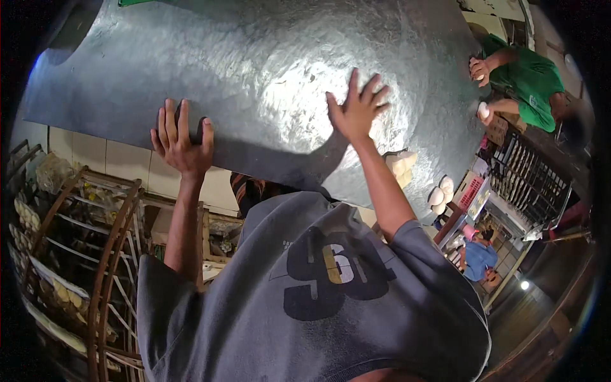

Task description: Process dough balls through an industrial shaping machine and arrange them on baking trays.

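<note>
My left hand (181, 141) rests open on the front left edge of a large dark, shiny work surface (223, 70), its fingers stretched over the top. My right hand (358, 109) is open with fingers spread, over the brightly lit middle of the surface; whether the palm touches it I cannot tell. Neither hand holds anything. Pale pieces that look like dough (401, 167) lie just right of my right forearm, and several rounded white ones (440, 194) sit further right near the edge.
A person in green (528, 89) at the right edge holds pale pieces at the surface. Another in blue (477, 254) is further back. A black rack or crate (522, 178) stands at right. Racks of trays with pale items (70, 254) stand below left.
</note>
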Available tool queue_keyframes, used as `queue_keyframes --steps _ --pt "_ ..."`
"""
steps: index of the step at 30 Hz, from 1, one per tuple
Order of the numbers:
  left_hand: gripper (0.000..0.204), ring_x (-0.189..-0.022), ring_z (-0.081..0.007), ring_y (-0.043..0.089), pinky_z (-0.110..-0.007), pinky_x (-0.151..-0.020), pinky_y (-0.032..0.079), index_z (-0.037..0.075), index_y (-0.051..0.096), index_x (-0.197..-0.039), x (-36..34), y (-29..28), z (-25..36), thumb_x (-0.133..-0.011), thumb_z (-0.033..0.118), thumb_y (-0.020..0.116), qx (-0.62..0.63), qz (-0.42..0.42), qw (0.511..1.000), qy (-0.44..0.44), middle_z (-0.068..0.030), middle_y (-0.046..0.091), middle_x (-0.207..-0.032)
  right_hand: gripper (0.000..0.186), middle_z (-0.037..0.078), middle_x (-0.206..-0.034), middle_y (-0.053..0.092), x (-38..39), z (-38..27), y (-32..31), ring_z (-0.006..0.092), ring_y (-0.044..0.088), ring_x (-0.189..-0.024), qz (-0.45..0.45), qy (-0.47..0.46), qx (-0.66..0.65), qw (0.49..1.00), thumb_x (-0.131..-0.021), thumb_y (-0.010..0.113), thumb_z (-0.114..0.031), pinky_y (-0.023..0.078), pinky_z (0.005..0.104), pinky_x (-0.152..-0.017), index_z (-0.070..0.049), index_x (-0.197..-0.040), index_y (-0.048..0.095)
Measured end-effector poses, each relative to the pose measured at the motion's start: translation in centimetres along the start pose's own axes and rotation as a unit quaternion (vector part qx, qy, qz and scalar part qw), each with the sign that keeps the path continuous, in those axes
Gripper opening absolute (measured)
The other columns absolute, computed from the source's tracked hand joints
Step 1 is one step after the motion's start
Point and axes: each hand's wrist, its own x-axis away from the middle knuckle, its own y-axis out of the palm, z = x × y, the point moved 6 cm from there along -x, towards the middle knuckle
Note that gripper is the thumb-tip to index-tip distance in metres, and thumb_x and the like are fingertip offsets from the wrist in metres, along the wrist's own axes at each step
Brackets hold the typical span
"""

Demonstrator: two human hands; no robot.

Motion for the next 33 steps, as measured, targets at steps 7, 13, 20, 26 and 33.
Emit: queue_keyframes --steps 7,13,20,26,33 --pt "0.05 -0.126 -0.0266 0.047 -0.052 -0.103 0.033 0.019 0.058 -0.127 0.8 0.5 -0.3 -0.081 0.037 0.065 0.002 -0.005 1.0 0.021 -0.0042 0.049 -0.138 0.069 0.014 -0.154 0.019 6.0 -9.5 2.8 0.0419 0.008 -0.142 -0.01 -0.279 0.011 0.96 -0.093 0.025 -0.063 0.005 0.0664 -0.109 -0.018 -0.146 0.031" --pt "0.042 -0.12 -0.0289 0.05 -0.052 -0.099 0.036 0.013 0.059 -0.123 0.9 -0.5 2.9 -0.086 0.032 0.061 -0.004 0.076 0.995 0.064 -0.0085 0.053 -0.133 0.051 0.009 -0.15 0.031 12.8 -1.7 -1.6 0.0224 0.026 -0.14 -0.039 -0.195 -0.094 0.976 -0.095 0.044 -0.04 0.023 0.0407 -0.113 -0.014 -0.139 0.041" --pt "0.028 -0.087 -0.0273 0.06 -0.035 -0.081 0.047 0.006 0.064 -0.108 4.7 3.8 23.3 -0.082 0.017 0.067 0.283 -0.176 0.931 0.148 -0.0105 0.063 -0.104 0.057 0.013 -0.107 0.062 19.1 15.7 -8.2 0.0271 0.057 -0.1 0.198 0.026 -0.156 0.967 -0.073 0.075 -0.027 0.045 0.0358 -0.088 -0.002 -0.12 0.054" --pt "0.056 -0.105 -0.0294 0.057 -0.035 -0.089 0.046 0.009 0.055 -0.123 13.2 6.2 43.1 -0.069 0.009 0.07 0.279 -0.278 0.847 0.356 -0.0114 0.056 -0.122 0.074 0.019 -0.114 0.057 21.7 26.2 -4.7 0.0337 0.056 -0.103 0.19 0.122 -0.227 0.947 -0.069 0.075 -0.024 0.044 0.0417 -0.084 -0.008 -0.132 0.039" --pt "0.037 -0.084 -0.03 0.056 -0.04 -0.074 0.045 0.01 0.055 -0.105 16.7 2.8 48.2 -0.069 0.004 0.063 0.268 -0.458 0.751 0.393 -0.0094 0.052 -0.095 0.044 0.011 -0.091 0.065 25.0 31.6 -6.3 0.0286 0.063 -0.076 0.015 0.011 -0.447 0.894 -0.069 0.07 -0.014 0.049 0.0357 -0.068 -0.011 -0.11 0.054"
